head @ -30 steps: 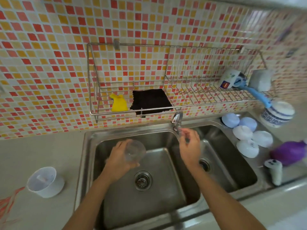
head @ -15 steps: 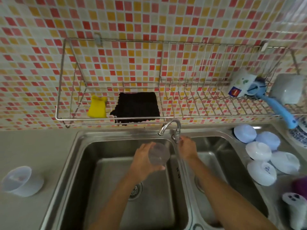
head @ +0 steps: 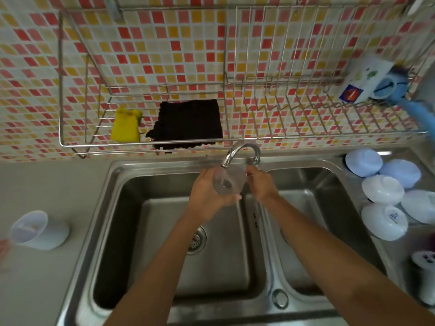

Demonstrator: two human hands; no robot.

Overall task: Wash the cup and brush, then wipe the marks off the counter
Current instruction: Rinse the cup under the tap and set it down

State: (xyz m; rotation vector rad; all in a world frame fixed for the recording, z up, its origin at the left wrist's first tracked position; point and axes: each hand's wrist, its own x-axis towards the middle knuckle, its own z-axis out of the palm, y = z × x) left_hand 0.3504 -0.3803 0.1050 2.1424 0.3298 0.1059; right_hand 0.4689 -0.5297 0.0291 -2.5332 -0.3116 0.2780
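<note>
My left hand grips a clear plastic cup and holds it tilted under the faucet spout, over the left sink basin. Water runs into the cup and spills down from it. My right hand is at the faucet's base, fingers curled on its handle. A blue brush lies on the wall rack at the far right, with its head inside a mug. Red marks show on the counter at the left edge.
A pale cup lies tipped on the left counter. The wire rack holds a yellow sponge and a black cloth. Several upturned bowls and a white bottle sit right of the sink.
My left hand has raised the cup up under the spout and water now flows. My right hand stays at the faucet handle. My view has moved closer and to the left.
</note>
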